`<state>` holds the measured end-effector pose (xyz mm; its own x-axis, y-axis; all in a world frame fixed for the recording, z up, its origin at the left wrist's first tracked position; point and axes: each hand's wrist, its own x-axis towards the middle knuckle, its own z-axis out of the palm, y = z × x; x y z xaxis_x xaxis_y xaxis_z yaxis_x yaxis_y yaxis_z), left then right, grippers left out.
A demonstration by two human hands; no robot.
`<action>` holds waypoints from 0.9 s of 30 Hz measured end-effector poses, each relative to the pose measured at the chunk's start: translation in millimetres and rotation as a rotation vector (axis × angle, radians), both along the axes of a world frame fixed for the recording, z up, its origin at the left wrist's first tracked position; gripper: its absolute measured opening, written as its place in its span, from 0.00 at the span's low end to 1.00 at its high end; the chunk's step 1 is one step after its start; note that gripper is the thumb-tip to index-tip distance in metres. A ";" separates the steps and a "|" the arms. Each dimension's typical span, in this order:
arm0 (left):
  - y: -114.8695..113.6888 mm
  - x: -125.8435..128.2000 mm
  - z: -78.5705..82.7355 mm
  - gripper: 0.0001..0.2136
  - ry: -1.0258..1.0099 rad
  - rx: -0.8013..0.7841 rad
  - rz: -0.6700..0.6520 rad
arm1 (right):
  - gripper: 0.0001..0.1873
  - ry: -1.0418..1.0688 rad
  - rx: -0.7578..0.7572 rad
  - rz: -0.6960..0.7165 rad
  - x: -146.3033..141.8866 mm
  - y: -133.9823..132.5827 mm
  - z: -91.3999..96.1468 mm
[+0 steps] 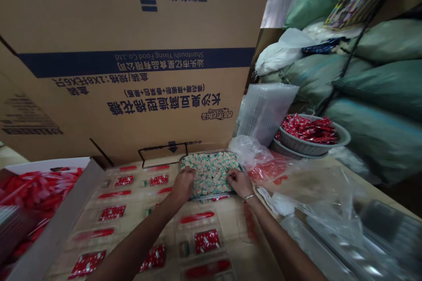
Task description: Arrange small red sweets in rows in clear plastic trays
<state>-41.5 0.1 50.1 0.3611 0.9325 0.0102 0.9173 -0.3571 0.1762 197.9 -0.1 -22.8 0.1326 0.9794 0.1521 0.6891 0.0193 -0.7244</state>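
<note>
A shallow metal tray [212, 196] heaped with small cream-and-green pieces [211, 173] stands against the large carton. At the tray's left side, my left hand [184, 183] is closed, its curled fingertips at the pieces. My right hand [241, 183], with a bracelet on its wrist, pinches at the pieces near the right rim. Whatever lies between the fingers of either hand is too small to make out. Nearer to me, rows of clear plastic trays hold red-patterned sachets [207, 241] and red plastic sticks [197, 217]; some also show a small green piece.
A printed carton [158, 79] rises behind the work surface. On the left sits a white box [70, 197] of red items. To the right are a grey basket [343, 136] of red sachets, stacked clear trays [263, 112], plastic bags [319, 189] and big green sacks [372, 136].
</note>
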 end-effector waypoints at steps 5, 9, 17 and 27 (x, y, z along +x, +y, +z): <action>-0.7 9.0 3.4 0.14 -0.113 0.034 -0.071 | 0.06 0.018 -0.004 0.007 -0.3 3.7 -2.5; 2.5 9.4 -3.0 0.14 -0.324 0.044 -0.101 | 0.09 0.014 0.025 0.016 -4.2 -3.2 3.2; 31.7 15.8 -34.9 0.09 -0.798 -0.125 0.079 | 0.08 0.086 0.112 0.059 -11.3 -23.1 18.7; 15.8 32.8 -27.8 0.09 -1.285 -0.399 0.137 | 0.13 0.534 0.001 0.196 -61.9 -2.8 30.3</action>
<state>-8.7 16.0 22.3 0.2056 0.9786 -0.0101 0.0502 -0.0003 0.9987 136.0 -2.9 7.5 0.0074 0.9933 0.1151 0.2104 0.1110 -0.9713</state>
